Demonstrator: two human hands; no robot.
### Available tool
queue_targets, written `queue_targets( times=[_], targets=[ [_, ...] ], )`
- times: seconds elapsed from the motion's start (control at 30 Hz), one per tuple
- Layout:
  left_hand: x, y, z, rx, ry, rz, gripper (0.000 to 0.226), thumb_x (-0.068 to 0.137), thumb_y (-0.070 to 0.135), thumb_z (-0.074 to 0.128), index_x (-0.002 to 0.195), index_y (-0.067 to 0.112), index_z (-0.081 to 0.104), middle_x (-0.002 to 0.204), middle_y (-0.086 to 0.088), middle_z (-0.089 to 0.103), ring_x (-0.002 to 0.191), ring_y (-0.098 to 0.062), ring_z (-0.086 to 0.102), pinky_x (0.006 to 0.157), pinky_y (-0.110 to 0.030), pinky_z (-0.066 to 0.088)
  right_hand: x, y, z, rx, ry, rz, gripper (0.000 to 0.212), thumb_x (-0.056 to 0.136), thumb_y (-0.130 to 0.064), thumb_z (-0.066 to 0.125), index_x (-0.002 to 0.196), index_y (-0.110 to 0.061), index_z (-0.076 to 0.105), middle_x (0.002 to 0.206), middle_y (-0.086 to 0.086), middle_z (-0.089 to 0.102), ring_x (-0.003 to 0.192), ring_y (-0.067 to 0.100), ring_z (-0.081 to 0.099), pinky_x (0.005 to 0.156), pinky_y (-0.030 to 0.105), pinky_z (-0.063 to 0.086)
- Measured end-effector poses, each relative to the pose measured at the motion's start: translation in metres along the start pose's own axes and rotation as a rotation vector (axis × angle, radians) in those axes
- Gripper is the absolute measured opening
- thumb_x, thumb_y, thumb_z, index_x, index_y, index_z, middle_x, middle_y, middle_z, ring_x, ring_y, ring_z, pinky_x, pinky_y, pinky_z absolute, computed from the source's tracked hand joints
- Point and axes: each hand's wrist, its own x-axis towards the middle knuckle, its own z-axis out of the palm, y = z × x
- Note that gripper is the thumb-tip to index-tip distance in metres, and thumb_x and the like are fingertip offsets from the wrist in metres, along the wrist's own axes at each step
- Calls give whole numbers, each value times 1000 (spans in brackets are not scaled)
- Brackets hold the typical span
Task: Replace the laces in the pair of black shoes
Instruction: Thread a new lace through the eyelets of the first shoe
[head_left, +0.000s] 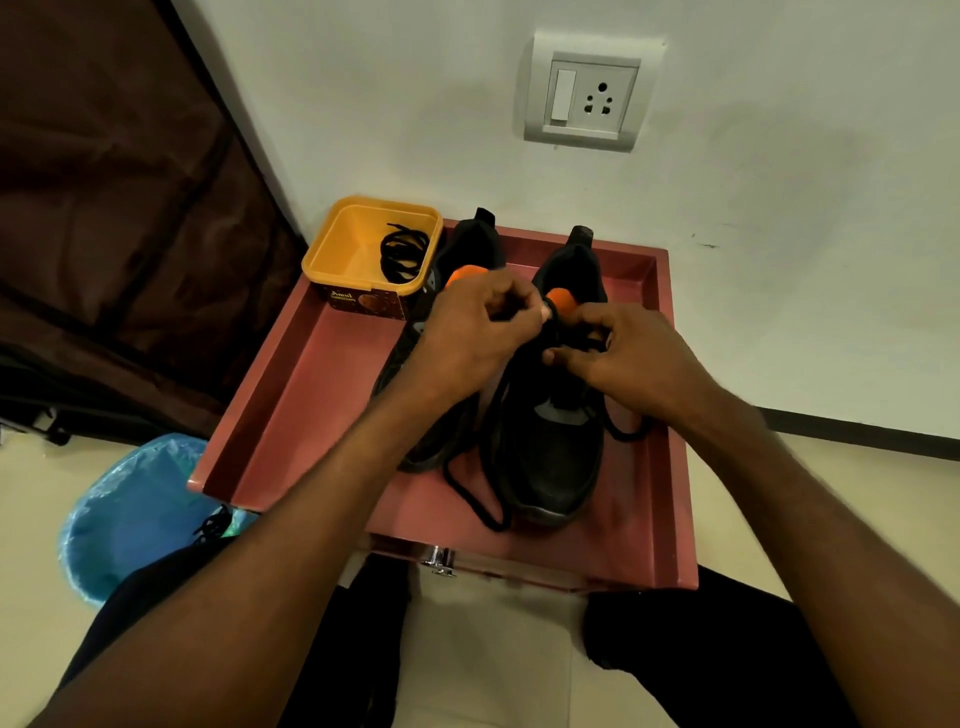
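Note:
Two black shoes with orange tongue tabs stand toe toward me in a reddish-pink drawer (291, 395). The left shoe (457, 244) is mostly hidden by my left forearm. The right shoe (556, 457) has a black lace (470, 496) trailing from its eyelets onto the drawer floor on both sides. My left hand (467, 338) and my right hand (628, 358) meet over the right shoe's upper eyelets, each pinching the lace with thumb and fingers. A yellow tub (337, 249) at the back left holds a coiled black lace (404, 253).
The drawer rests on a pale floor against a white wall with a switch-and-socket plate (589, 93). A bin lined with a blue bag (130, 514) stands left of the drawer, with a dark lace on its rim. Brown fabric hangs at left. My dark-trousered legs are below.

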Motion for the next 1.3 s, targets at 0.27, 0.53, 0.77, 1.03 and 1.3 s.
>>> queue_targets(
  times=[0.27,0.53,0.77,1.03,1.3],
  targets=[
    [6,29,-17,-736,-4,-188,12,105,19,57,94,15,60,82,-1,60,73,-14,56,66,-25,45,-2,-1,2,-183,26,-40,41,82,-68,71,113,-41,68,102,-18,69,90,7,65,67,26,48],
    [-3,-5,2,545,-2,-71,20,93,31,75,80,16,76,77,2,69,73,-11,65,67,-34,55,4,4,11,-182,59,-62,44,80,-72,67,114,-44,68,99,-18,70,86,5,65,68,29,54],
    [7,18,-17,-683,154,-206,23,107,35,54,88,21,49,70,-1,52,64,-17,53,55,-29,38,2,3,7,-203,22,-50,38,84,-69,69,111,-42,66,95,-19,62,85,7,60,61,24,42],
    [0,-16,10,611,-23,-56,15,93,27,75,96,15,68,99,0,58,86,-12,55,68,-13,36,4,4,9,-234,52,-66,36,84,-67,68,109,-41,67,89,-16,66,80,8,64,58,24,41],
    [11,16,-20,-923,203,-227,19,110,21,43,95,15,53,85,-2,66,92,-22,69,60,-24,45,3,5,6,-199,19,-50,36,83,-68,71,106,-42,63,80,-20,54,75,5,56,58,24,36]
  ],
)
